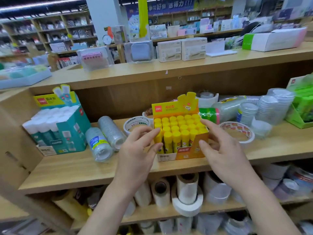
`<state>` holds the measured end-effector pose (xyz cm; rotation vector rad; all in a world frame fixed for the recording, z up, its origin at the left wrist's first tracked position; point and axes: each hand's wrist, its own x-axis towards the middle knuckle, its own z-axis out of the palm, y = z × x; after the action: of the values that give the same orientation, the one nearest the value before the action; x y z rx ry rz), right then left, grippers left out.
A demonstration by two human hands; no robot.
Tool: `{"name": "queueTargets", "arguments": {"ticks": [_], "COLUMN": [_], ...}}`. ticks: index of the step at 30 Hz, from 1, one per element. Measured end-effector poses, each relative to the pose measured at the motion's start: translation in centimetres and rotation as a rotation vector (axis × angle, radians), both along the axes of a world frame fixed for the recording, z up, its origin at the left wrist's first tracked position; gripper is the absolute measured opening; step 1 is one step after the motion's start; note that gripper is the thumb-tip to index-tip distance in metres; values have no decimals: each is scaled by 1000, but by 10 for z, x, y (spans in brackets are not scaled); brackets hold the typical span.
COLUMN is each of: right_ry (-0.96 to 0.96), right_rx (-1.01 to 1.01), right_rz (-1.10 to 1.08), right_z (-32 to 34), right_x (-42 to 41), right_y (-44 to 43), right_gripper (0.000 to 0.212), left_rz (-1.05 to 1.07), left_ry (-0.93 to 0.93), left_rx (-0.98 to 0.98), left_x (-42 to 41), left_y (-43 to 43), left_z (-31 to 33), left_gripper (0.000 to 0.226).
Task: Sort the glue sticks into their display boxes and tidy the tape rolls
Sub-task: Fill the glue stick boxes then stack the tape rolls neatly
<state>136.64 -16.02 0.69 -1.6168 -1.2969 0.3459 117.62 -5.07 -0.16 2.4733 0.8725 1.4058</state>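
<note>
Both grips are open: the left hand's relaxed fingers touch the left side of the yellow-orange cardboard display box, while the right hand is spread by its right side. The yellow-capped glue sticks stand upright, caps up, on the wooden shelf.

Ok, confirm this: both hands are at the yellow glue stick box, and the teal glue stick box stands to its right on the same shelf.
Wrong side. The head view shows the teal box left of the yellow box on the same shelf; left hand and right hand are both at the yellow box.
</note>
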Motion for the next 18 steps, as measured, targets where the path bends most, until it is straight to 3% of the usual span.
{"name": "queueTargets", "arguments": {"ticks": [7, 11, 15, 18], "right_ry": [6, 35, 78, 163], "right_rx": [-70, -74, -133, -133], "right_rz": [42, 66, 101, 156], "right_z": [5, 10, 6, 8], "right_x": [4, 7, 15, 19], "right_y": [1, 1, 6, 10], "right_gripper": [63, 50, 23, 32], "left_rz": [105, 136, 80, 17], "left_ry": [164, 212, 281, 222], "left_rx": [155, 142, -100, -355], "left_x": [2, 2, 0, 8], "left_y": [2, -2, -13, -28], "left_z": [-8, -6, -7, -11], "left_gripper": [38, 43, 59, 79]}}
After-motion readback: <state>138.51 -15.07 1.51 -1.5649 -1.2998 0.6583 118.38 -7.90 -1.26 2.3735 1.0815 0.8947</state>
